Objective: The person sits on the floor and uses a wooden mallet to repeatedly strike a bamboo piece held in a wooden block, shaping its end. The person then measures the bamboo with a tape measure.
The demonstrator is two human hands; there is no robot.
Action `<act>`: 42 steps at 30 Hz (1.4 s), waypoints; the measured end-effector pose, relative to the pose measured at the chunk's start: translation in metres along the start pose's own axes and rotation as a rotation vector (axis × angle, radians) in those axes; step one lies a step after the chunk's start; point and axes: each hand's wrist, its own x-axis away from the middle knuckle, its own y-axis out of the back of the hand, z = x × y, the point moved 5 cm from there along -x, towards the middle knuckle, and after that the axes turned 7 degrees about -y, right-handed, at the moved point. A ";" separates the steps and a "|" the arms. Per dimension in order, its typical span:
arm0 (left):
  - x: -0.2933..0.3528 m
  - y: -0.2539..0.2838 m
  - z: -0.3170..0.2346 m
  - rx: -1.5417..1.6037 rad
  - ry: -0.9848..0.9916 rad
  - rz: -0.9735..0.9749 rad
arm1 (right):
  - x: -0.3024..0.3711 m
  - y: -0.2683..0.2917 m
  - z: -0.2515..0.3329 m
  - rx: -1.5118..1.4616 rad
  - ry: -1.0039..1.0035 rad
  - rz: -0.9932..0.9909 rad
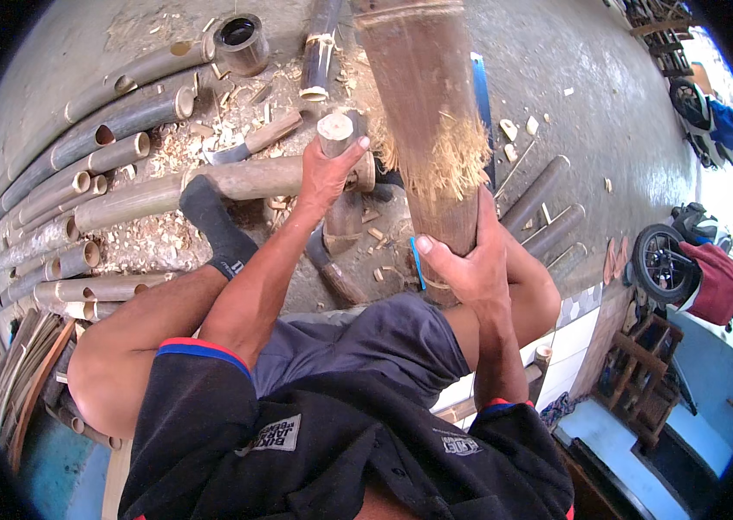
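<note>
My right hand (470, 260) is wrapped round the lower end of a thick brown bamboo tube (423, 82), held up and slanting away from me. A band of frayed, straw-coloured fibres (444, 156) rings the tube's middle. In my left hand (329, 178) is a short round piece of wood (334, 132), its pale cut end facing up; its lower part is hidden by the fingers. Just behind that hand lies a long bamboo pole (254, 178) across the floor. A blade with a wooden handle (273, 132) rests among shavings beyond it.
Several cut bamboo tubes (120, 113) with holes lie at the left. A short, wide dark-mouthed tube (242, 43) stands at the far left. Wood chips (167, 247) litter the floor. Shorter tubes (540, 191) lie at the right, with a motorbike (665, 264) further off.
</note>
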 end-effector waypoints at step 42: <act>-0.013 -0.001 0.009 -0.052 -0.036 0.097 | 0.064 -0.005 -0.035 0.036 -0.042 -0.161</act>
